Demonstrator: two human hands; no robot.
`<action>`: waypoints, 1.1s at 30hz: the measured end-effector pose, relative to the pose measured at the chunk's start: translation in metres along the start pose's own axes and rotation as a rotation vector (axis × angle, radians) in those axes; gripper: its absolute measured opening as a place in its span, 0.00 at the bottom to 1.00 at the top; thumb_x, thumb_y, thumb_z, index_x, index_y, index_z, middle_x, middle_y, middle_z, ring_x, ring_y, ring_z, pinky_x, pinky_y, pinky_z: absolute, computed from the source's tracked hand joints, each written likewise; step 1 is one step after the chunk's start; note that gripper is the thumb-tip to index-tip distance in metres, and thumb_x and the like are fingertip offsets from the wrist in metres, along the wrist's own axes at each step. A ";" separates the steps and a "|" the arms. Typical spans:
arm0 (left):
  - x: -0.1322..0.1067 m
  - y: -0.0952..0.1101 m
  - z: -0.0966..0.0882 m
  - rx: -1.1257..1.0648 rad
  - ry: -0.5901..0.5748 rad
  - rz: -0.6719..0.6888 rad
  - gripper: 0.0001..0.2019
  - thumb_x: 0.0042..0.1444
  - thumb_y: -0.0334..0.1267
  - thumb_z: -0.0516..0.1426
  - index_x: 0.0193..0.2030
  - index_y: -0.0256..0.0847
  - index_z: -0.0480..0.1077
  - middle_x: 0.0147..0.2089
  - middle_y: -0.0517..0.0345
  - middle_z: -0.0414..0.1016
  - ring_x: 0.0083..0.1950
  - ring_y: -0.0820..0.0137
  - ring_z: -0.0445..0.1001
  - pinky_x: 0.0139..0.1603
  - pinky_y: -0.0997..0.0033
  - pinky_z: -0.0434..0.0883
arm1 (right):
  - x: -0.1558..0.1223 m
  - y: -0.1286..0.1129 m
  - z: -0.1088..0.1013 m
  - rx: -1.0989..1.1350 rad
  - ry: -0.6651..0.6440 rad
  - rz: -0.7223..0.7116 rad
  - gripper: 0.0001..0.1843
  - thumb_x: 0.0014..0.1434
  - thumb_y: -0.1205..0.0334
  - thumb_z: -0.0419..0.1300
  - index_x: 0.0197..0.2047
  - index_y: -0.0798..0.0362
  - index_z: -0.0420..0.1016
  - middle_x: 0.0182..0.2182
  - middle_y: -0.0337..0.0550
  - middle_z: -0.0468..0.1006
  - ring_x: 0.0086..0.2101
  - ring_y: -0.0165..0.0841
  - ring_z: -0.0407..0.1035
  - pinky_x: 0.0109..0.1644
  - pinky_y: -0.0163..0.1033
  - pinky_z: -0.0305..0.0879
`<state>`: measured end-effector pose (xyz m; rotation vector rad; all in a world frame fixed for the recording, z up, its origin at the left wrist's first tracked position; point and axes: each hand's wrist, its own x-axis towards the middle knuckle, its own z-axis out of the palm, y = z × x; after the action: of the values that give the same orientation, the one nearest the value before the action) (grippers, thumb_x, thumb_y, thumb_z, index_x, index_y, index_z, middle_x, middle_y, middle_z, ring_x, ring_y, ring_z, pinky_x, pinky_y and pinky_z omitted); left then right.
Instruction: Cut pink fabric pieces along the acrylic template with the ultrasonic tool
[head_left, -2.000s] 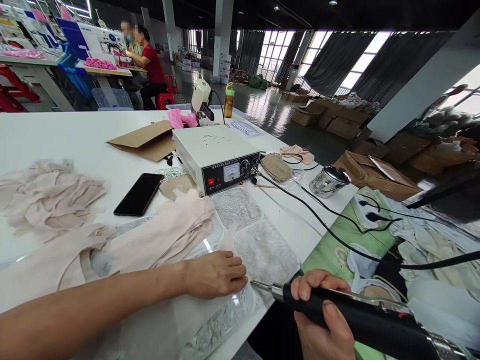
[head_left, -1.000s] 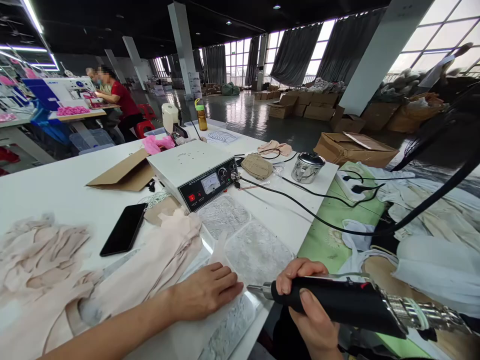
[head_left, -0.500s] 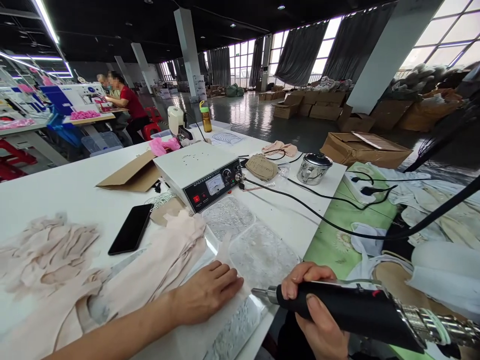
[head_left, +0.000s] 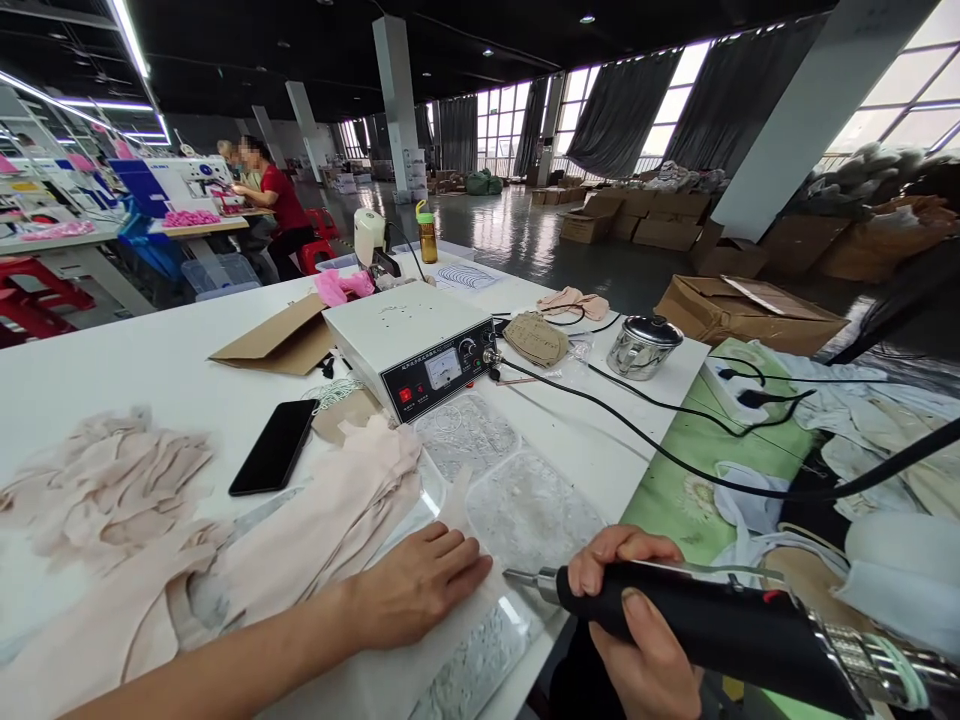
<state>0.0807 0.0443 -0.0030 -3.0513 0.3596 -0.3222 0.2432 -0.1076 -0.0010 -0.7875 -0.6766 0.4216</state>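
Observation:
My left hand (head_left: 420, 585) lies flat, fingers together, pressing a pale pink fabric piece (head_left: 315, 530) onto a scratched clear plate (head_left: 525, 510) at the table's near edge. My right hand (head_left: 637, 640) is wrapped round a black handheld welding tool (head_left: 720, 625). Its metal tip (head_left: 521, 577) points left, close to my left fingertips. A black cable (head_left: 637, 440) runs from the tool to a white control box (head_left: 412, 345) with a meter and red buttons.
A black phone (head_left: 274, 445) lies left of the box, and a heap of pink fabric pieces (head_left: 97, 490) lies further left. Cardboard (head_left: 281, 335), a steel pot (head_left: 643, 347) and a bottle (head_left: 426, 230) stand behind. A person in red sits at a far sewing station (head_left: 274, 205).
The view has swung and settled; my left hand stays flat on the fabric and my right hand keeps the tool, its tip still near the left fingertips.

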 end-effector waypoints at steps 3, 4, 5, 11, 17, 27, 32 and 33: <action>0.000 -0.001 0.000 0.004 -0.005 0.001 0.16 0.61 0.23 0.46 0.56 0.28 0.60 0.38 0.47 0.69 0.34 0.64 0.66 0.36 0.64 0.66 | 0.003 0.003 0.004 0.006 -0.014 -0.010 0.05 0.58 0.59 0.58 0.38 0.49 0.68 0.31 0.37 0.65 0.23 0.27 0.66 0.25 0.37 0.67; 0.000 -0.001 0.000 0.005 -0.005 -0.001 0.16 0.61 0.23 0.46 0.56 0.28 0.60 0.38 0.48 0.69 0.34 0.64 0.66 0.36 0.64 0.66 | 0.004 0.005 0.005 0.009 -0.017 -0.005 0.05 0.58 0.60 0.58 0.38 0.49 0.67 0.31 0.37 0.65 0.24 0.27 0.66 0.25 0.37 0.67; 0.000 -0.001 0.000 0.006 -0.004 -0.003 0.16 0.61 0.23 0.46 0.56 0.28 0.60 0.38 0.48 0.69 0.34 0.65 0.66 0.36 0.64 0.66 | 0.005 0.006 0.006 0.010 -0.019 -0.001 0.05 0.58 0.60 0.58 0.38 0.49 0.67 0.31 0.37 0.66 0.24 0.27 0.66 0.26 0.37 0.68; -0.002 0.000 0.003 -0.016 0.006 -0.007 0.16 0.61 0.24 0.47 0.56 0.28 0.60 0.38 0.47 0.69 0.34 0.64 0.66 0.36 0.64 0.65 | 0.004 0.005 0.004 0.000 -0.013 0.015 0.06 0.58 0.59 0.59 0.38 0.50 0.67 0.31 0.37 0.66 0.24 0.26 0.66 0.26 0.37 0.68; -0.002 -0.001 0.005 -0.025 0.005 -0.015 0.16 0.60 0.23 0.48 0.55 0.28 0.61 0.40 0.46 0.69 0.35 0.64 0.66 0.37 0.64 0.64 | 0.000 -0.007 -0.002 -0.025 0.017 0.039 0.07 0.57 0.57 0.59 0.36 0.49 0.66 0.29 0.36 0.64 0.23 0.26 0.65 0.26 0.36 0.67; 0.002 0.003 -0.006 0.048 0.072 0.081 0.14 0.66 0.24 0.46 0.56 0.27 0.63 0.42 0.46 0.72 0.35 0.67 0.68 0.36 0.66 0.65 | -0.003 -0.004 -0.006 -0.053 -0.012 0.043 0.07 0.59 0.57 0.59 0.36 0.49 0.65 0.30 0.36 0.64 0.24 0.26 0.66 0.27 0.37 0.68; 0.003 0.003 -0.005 0.014 0.055 0.072 0.13 0.67 0.24 0.45 0.55 0.27 0.64 0.40 0.47 0.71 0.35 0.67 0.68 0.36 0.66 0.64 | -0.003 -0.007 -0.003 -0.067 -0.016 0.036 0.08 0.59 0.56 0.59 0.36 0.49 0.65 0.30 0.36 0.64 0.24 0.26 0.66 0.28 0.37 0.69; 0.003 0.002 -0.004 0.006 0.051 0.064 0.13 0.67 0.24 0.45 0.54 0.26 0.64 0.40 0.47 0.71 0.35 0.67 0.68 0.35 0.65 0.64 | -0.003 -0.007 -0.003 -0.074 -0.019 0.033 0.08 0.59 0.56 0.59 0.36 0.49 0.65 0.30 0.36 0.64 0.24 0.26 0.66 0.28 0.37 0.69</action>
<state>0.0827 0.0412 0.0016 -3.0225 0.4575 -0.3975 0.2437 -0.1157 0.0014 -0.8663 -0.7009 0.4369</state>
